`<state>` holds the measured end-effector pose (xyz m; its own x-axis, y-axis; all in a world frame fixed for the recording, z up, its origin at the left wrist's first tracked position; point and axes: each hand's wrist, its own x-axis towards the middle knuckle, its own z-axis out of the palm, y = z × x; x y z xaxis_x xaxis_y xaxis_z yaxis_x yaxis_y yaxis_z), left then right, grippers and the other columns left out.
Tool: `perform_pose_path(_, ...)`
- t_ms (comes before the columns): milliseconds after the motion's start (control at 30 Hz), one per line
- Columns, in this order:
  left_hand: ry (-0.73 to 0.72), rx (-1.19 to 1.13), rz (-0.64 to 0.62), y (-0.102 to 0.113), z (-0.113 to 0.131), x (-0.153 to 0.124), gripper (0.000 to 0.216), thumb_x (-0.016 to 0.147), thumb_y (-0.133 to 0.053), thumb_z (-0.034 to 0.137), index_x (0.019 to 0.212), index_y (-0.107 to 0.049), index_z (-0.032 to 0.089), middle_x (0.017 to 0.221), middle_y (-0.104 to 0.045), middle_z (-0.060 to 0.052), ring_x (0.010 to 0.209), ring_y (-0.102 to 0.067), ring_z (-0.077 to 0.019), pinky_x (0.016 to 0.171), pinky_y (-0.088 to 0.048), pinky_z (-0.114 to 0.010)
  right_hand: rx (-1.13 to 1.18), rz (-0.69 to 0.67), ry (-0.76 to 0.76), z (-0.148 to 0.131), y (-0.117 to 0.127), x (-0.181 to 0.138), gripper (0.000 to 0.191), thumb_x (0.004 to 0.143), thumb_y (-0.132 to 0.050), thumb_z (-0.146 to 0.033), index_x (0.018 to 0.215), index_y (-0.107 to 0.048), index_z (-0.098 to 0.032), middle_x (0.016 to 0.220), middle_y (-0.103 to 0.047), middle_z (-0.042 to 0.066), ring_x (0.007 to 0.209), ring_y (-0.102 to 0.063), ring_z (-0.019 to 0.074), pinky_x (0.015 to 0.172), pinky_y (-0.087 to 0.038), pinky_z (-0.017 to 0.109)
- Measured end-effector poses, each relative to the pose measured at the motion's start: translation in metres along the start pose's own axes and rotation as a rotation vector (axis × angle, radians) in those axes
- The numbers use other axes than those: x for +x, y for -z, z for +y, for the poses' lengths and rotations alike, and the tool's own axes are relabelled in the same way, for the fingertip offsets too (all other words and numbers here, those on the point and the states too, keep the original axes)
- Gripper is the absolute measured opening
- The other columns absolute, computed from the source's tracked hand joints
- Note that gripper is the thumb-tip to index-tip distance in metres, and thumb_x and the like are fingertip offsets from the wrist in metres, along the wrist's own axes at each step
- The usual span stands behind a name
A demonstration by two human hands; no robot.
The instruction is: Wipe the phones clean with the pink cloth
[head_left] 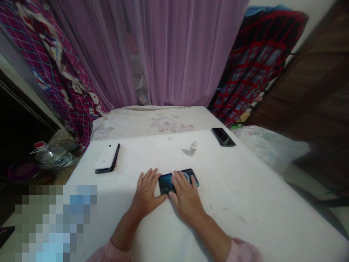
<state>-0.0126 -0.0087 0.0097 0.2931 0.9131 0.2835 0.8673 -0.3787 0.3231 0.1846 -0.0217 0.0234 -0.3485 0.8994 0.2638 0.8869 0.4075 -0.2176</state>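
A dark blue phone (165, 183) lies flat on the white table (245, 203) just ahead of me. My right hand (186, 195) rests on top of it with fingers stretched out, covering its middle. My left hand (147, 193) lies flat on the table beside the phone's left end, fingers spread, its thumb touching the phone's near edge. A small white bottle (193, 147) stands upright a little beyond the phone.
A white phone stacked on a dark one (107, 158) lies at the left of the table. A black phone (223, 137) lies at the far right corner. A floral cloth (152, 122) covers the far end. Purple curtains (169, 51) hang behind.
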Motion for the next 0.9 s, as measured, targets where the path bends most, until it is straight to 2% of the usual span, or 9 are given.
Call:
perform_pose_path(100,-0.001,0.004,0.002,0.0,0.0,0.0,0.061,0.077,-0.068,0.042,0.132,-0.052,0.021,0.146,-0.05,-0.015,0.138,-0.041,-0.0347,0.115,-0.024,-0.058,0.017,-0.007,0.027,-0.001,0.001,-0.004,0.046,0.097,-0.043,-0.029,0.141,-0.05,-0.019,0.149,-0.046,0.01,0.139,-0.039,0.0256,0.116,-0.018,0.054)
perform_pose_path(300,0.003,0.006,-0.024,0.002,0.0,0.001,0.063,0.077,-0.068,0.042,0.133,-0.051,0.019,0.147,-0.048,-0.016,0.14,-0.038,-0.035,0.116,-0.023,-0.059,-0.086,-0.019,-0.244,0.029,0.01,0.007,0.049,0.098,-0.038,-0.028,0.145,-0.044,-0.014,0.151,-0.042,0.014,0.139,-0.039,0.0301,0.11,-0.027,0.058)
perform_pose_path(367,0.003,0.008,-0.028,0.002,0.0,0.001,0.063,0.077,-0.067,0.042,0.133,-0.051,0.019,0.147,-0.048,-0.015,0.14,-0.038,-0.0348,0.116,-0.023,-0.059,-0.086,-0.023,-0.226,0.026,0.009,0.009,0.049,0.097,-0.038,-0.028,0.144,-0.045,-0.013,0.151,-0.042,0.015,0.139,-0.039,0.0303,0.11,-0.026,0.057)
perform_pose_path(533,-0.005,0.021,-0.024,0.002,0.0,0.0,0.062,0.077,-0.067,0.041,0.133,-0.051,0.019,0.147,-0.048,-0.016,0.139,-0.039,-0.0342,0.116,-0.023,-0.058,-0.007,-0.016,-0.022,0.002,0.0,0.0,0.048,0.097,-0.041,-0.03,0.142,-0.048,-0.017,0.151,-0.042,0.012,0.14,-0.038,0.0268,0.116,-0.017,0.054)
perform_pose_path(600,-0.008,0.028,-0.026,0.002,0.0,0.0,0.063,0.077,-0.067,0.041,0.133,-0.051,0.017,0.147,-0.048,-0.017,0.139,-0.039,-0.0348,0.115,-0.024,-0.059,-0.003,-0.015,0.0,0.002,0.0,-0.004,0.048,0.097,-0.042,-0.03,0.142,-0.049,-0.018,0.151,-0.043,0.011,0.139,-0.038,0.0263,0.117,-0.016,0.054)
perform_pose_path(800,-0.018,0.03,-0.019,0.002,0.0,0.001,0.062,0.078,-0.066,0.042,0.133,-0.051,0.019,0.147,-0.048,-0.016,0.139,-0.04,-0.0356,0.115,-0.025,-0.06,-0.097,-0.028,-0.236,0.033,0.009,0.002,0.051,0.098,-0.038,-0.027,0.146,-0.041,-0.013,0.153,-0.039,0.014,0.14,-0.037,0.0298,0.111,-0.025,0.058)
perform_pose_path(900,-0.02,0.03,-0.018,0.001,0.0,0.001,0.062,0.078,-0.066,0.043,0.132,-0.051,0.019,0.147,-0.048,-0.016,0.138,-0.04,-0.0358,0.114,-0.025,-0.06,-0.088,-0.014,-0.21,0.028,0.006,0.004,0.05,0.098,-0.039,-0.03,0.144,-0.043,-0.012,0.152,-0.04,0.014,0.14,-0.037,0.0302,0.111,-0.024,0.058)
